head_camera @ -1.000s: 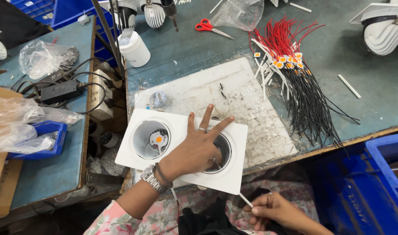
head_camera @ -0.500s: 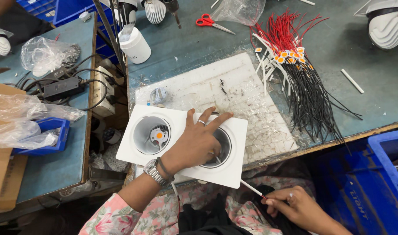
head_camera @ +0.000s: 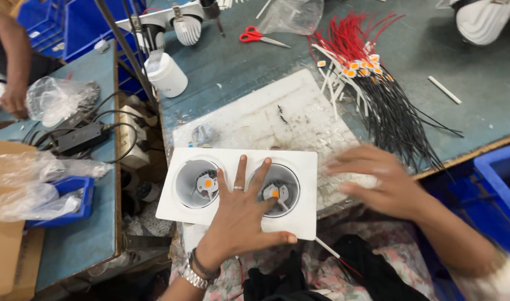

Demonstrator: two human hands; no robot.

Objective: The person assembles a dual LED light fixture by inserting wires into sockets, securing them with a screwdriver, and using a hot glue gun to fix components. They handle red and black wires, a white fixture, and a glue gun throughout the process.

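Note:
A white rectangular twin lamp housing (head_camera: 306,165) lies at the table's front edge, with two round recesses. Each recess holds a small LED module with an orange dot, one on the left (head_camera: 206,183) and one on the right (head_camera: 274,193). My left hand (head_camera: 241,214) presses flat on the housing with its fingers spread, one fingertip reaching into the right recess. My right hand (head_camera: 377,181) is blurred, just right of the housing over the table edge, fingers apart and empty. A thin white wire (head_camera: 327,248) sticks out from under the housing.
A bundle of red and black wires with LED chips (head_camera: 386,103) lies at the back right. Red scissors (head_camera: 255,37), a white bottle (head_camera: 167,75) and a white mat (head_camera: 277,114) are behind the housing. A blue bin (head_camera: 503,178) stands right. Another person's hand (head_camera: 14,100) is far left.
My right hand has risen from my lap to the table edge beside the housing. My left hand stays pressed on the housing.

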